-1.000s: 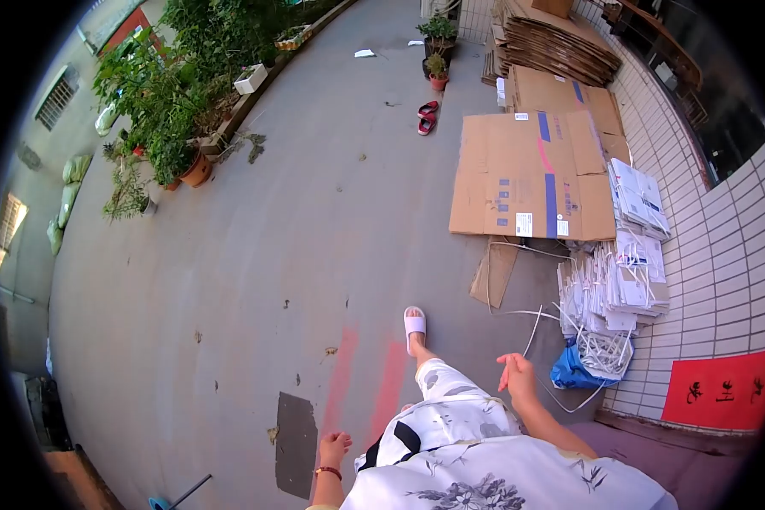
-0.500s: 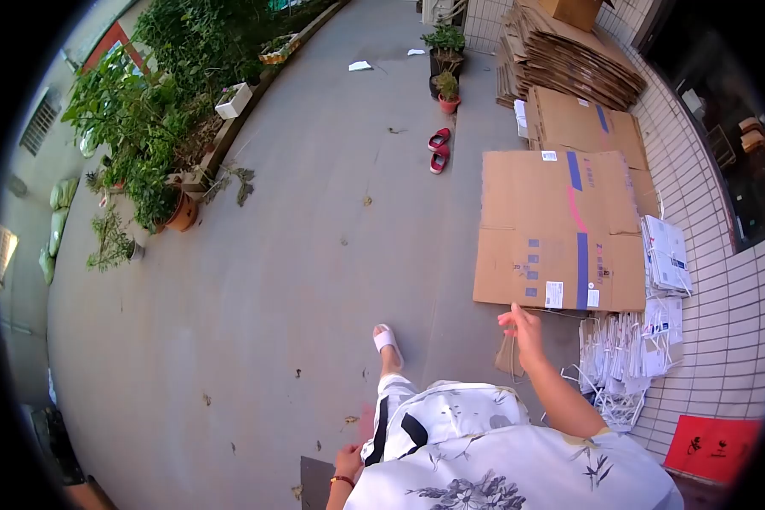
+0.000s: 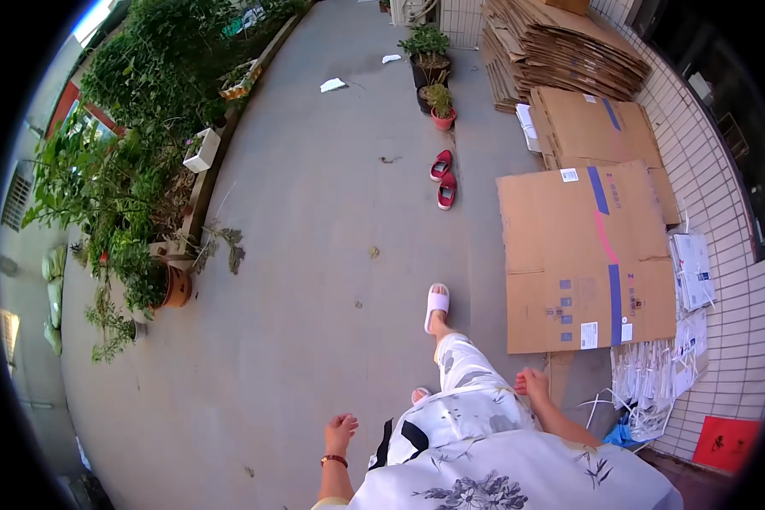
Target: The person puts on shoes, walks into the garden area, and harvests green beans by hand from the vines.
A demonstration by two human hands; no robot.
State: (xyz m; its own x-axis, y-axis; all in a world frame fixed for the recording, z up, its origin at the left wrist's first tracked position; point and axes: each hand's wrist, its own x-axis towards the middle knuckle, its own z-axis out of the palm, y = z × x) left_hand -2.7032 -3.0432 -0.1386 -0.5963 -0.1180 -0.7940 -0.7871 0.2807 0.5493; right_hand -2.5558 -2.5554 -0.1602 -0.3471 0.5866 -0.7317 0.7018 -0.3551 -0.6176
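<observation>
My left hand (image 3: 339,433), with a beaded band at the wrist, hangs over the bare grey floor to the left of my white patterned clothes (image 3: 484,416). Its fingers are loosely bent and slightly apart, holding nothing. Nearer the cardboard, my right hand (image 3: 533,387) is also loosely open and empty. Just beyond it lies a large flattened cardboard box (image 3: 544,246) with blue and pink tape and white labels. The hand appears apart from the box's lower edge. One foot in a pale slipper (image 3: 437,308) is stretched forward.
Tied bundles of white paper (image 3: 646,374) line the tiled wall (image 3: 731,340) at right. Stacked flat cardboard (image 3: 561,51) stands farther back. Red shoes (image 3: 443,178) and potted plants (image 3: 426,55) are ahead. A planting bed with a raised edge (image 3: 197,204) runs along the left.
I have stepped forward, and the cardboard and shoes sit lower in view. My left hand has swung forward; my right hand has dropped back from near the box edge, its fingers more bent.
</observation>
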